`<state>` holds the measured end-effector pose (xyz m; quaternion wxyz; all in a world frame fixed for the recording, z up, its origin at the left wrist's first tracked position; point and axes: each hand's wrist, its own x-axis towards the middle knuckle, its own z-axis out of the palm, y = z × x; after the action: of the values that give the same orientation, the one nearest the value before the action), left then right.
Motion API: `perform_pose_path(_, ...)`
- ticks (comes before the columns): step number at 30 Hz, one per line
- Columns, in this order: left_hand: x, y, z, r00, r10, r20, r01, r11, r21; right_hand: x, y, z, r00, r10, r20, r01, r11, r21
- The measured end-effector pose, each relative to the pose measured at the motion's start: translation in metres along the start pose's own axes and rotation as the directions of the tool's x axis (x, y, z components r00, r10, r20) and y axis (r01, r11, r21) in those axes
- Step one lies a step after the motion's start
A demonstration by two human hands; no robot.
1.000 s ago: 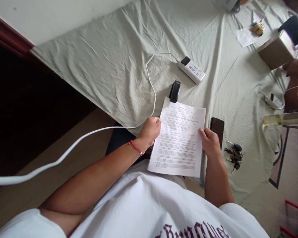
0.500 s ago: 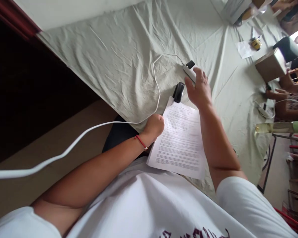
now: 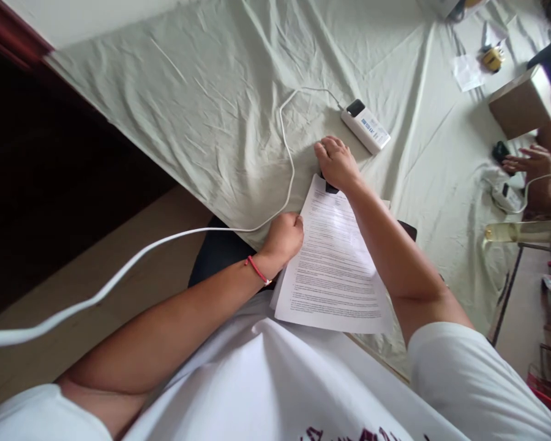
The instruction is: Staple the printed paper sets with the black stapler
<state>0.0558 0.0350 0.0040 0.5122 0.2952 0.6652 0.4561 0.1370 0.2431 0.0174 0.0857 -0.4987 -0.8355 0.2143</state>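
Wrinkled tablecloth, left hand gripping printed papers, right hand closed over black stapler.

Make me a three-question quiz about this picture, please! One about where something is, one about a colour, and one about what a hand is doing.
1. Where is the stapler?
A. at the top corner of the printed papers
B. on the floor
C. beside the cardboard box

2. What colour is the wrist band?
A. blue
B. red
C. green

3. What is the right hand doing?
A. hanging in the air
B. holding keys
C. resting on the stapler

Answers: 1 A, its black end peeks out at the papers' top corner. 2 B, a red cord circles the wrist of the left hand. 3 C, the palm covers the stapler.
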Motion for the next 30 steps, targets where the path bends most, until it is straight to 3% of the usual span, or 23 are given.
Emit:
perform_pose_path(10, 0.0, 0.001, -0.003, 0.999, 0.043, 0.02, -0.045, 0.992, 0.12, 0.007, 0.007, 0.011, 0.999, -0.013, -0.04, 0.015, 0.999, 0.029)
perform_pose_path(30, -0.004, 0.003, -0.006, 0.997, 0.06, 0.053, -0.068, 0.983, 0.169, -0.007, -0.002, 0.015, 0.99, 0.058, -0.13, -0.063, 0.998, -0.029)
